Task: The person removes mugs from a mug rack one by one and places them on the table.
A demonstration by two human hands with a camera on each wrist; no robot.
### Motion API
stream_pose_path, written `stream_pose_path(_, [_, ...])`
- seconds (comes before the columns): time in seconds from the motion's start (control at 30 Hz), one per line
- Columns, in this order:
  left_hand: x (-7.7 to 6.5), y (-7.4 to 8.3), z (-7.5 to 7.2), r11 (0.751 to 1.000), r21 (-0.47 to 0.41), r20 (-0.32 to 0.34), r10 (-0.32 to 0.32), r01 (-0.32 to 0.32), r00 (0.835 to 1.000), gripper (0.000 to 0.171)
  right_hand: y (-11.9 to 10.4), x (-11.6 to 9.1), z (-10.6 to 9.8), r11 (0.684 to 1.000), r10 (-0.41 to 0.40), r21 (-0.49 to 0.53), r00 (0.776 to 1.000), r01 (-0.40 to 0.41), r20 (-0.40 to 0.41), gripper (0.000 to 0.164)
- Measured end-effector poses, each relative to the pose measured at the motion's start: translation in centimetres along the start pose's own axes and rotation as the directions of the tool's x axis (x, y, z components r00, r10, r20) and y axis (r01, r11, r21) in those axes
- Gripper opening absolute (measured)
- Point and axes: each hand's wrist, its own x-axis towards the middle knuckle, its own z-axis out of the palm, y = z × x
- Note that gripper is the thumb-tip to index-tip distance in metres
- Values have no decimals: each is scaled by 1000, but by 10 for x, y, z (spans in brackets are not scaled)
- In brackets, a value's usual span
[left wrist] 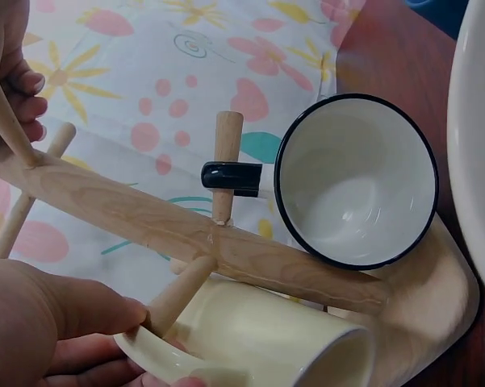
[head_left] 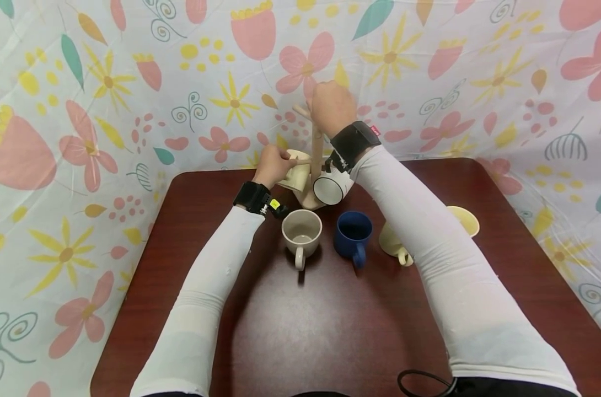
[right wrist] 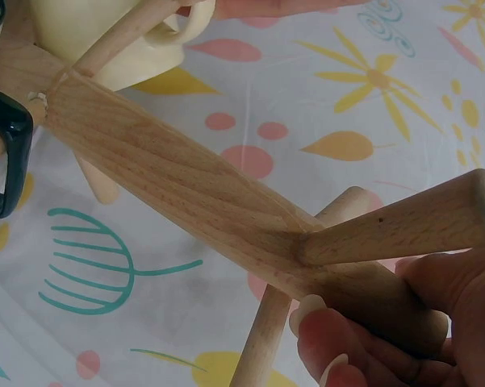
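Note:
A wooden mug tree [head_left: 317, 160] stands near the table's back edge, its pegs sticking out from the post. My right hand [head_left: 332, 107] grips the top of the post, with thumb and fingers curled round it in the right wrist view. At a lower left peg, my left hand [head_left: 272, 166] pinches the handle of a cream mug [left wrist: 266, 326], thumb against the peg tip. That mug lies tilted beside the post, its handle at the peg. From another peg, a white mug [left wrist: 359, 181] with a dark rim hangs by its dark handle.
In front of the mug tree stand a beige mug [head_left: 300, 227] and a navy mug [head_left: 353, 234]. A pale yellow mug [head_left: 391, 242] is partly behind my right sleeve, with a yellow rim [head_left: 465, 220] showing beyond it. Flowered cloth [head_left: 221, 66] hangs behind the table.

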Motion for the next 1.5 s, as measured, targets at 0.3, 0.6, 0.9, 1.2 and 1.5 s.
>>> stream_pose_path(0.3, [-8, -2, -3, 1000, -28, -16, 14, -14, 1000, 21, 1, 0, 2, 1000, 7, -6, 1000, -7, -10, 40])
stream_pose_path(0.6, [-11, -8, -2, 998, -65, 1, 11, -11, 1000, 17, 2, 1, 3, 1000, 13, 10, 1000, -13, -10, 41])
stream_pose_path(0.9, [-16, -15, -3, 995, -87, -9, 40, -41, 999, 13, 2, 0, 4, 1000, 16, 8, 1000, -16, -20, 40])
stream_pose_path(1.2, [-18, -26, -2, 981, -183, -28, 62, -66, 998, 11, 1, 1, 4, 1000, 7, 5, 1000, -7, -21, 41])
stream_pose_path(1.5, [-24, -34, -3, 958, -265, -68, 90, -105, 994, 12, 1, 0, 4, 1000, 7, 15, 1000, -6, -28, 41])
